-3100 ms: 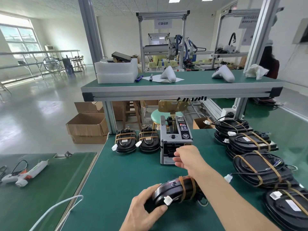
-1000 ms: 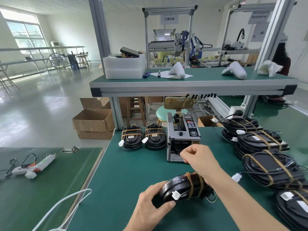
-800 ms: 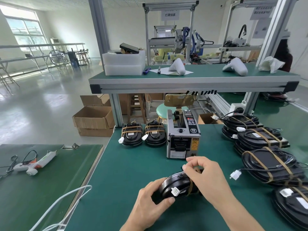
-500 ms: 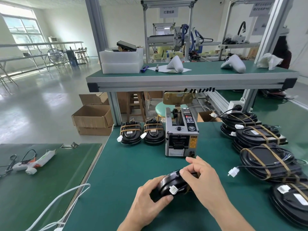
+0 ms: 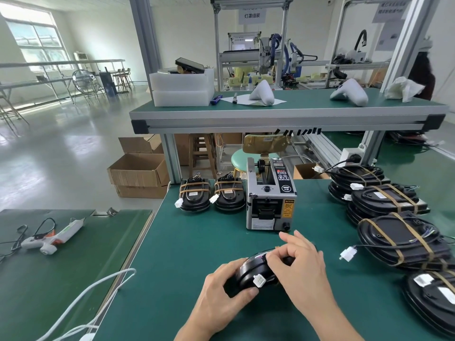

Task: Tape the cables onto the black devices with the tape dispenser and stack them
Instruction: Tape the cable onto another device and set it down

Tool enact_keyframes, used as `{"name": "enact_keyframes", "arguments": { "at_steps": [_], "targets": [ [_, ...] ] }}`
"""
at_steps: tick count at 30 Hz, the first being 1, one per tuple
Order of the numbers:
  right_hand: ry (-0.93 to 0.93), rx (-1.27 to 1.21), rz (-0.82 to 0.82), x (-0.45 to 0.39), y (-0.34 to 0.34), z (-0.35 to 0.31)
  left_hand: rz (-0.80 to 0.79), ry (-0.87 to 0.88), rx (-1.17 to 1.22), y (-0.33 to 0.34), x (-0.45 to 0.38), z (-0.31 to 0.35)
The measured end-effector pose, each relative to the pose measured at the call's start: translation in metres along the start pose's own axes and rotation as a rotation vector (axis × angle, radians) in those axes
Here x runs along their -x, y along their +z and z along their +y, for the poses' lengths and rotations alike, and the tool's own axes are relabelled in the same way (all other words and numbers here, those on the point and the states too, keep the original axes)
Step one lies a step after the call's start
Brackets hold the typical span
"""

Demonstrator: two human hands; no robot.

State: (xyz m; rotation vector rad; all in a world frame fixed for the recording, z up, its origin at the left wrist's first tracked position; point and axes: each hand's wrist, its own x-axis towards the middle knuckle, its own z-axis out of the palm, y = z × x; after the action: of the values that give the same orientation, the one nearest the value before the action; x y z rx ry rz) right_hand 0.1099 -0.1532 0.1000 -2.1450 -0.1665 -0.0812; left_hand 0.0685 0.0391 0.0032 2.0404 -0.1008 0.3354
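Here both hands' fingers grip the black device (image 5: 251,271), near the green table (image 5: 187,254)'s front edge, dispenser (image 5: 270,200) behind.

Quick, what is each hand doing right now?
Left hand: grips the black device.
Right hand: fingers curled on top of the same device, pressing there.

We cannot see most of the black device (image 5: 248,271) on the green table (image 5: 187,247): the left hand (image 5: 221,301) covers its near end and the right hand (image 5: 302,264) its top. Any tape under the right hand's fingers is hidden. The nearest stacked device (image 5: 433,299) is cut off by the right edge. Labels on the tape dispenser (image 5: 270,195) are too small for us to read. Both forearms leave the bottom edge.
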Motion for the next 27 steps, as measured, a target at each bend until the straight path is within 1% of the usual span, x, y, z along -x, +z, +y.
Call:
{"name": "enact_keyframes", "arguments": {
  "at_steps": [15, 27],
  "targets": [
    [-0.013, 0.087, 0.017, 0.0037, 0.003, -0.0045, -0.001, 0.013, -0.004, -0.0009, 0.0012, 0.0034],
    [0.013, 0.068, 0.0, 0.0015, 0.0014, -0.0034, -0.001, 0.007, 0.021, -0.0012, 0.0016, 0.0045]
  ]
}}
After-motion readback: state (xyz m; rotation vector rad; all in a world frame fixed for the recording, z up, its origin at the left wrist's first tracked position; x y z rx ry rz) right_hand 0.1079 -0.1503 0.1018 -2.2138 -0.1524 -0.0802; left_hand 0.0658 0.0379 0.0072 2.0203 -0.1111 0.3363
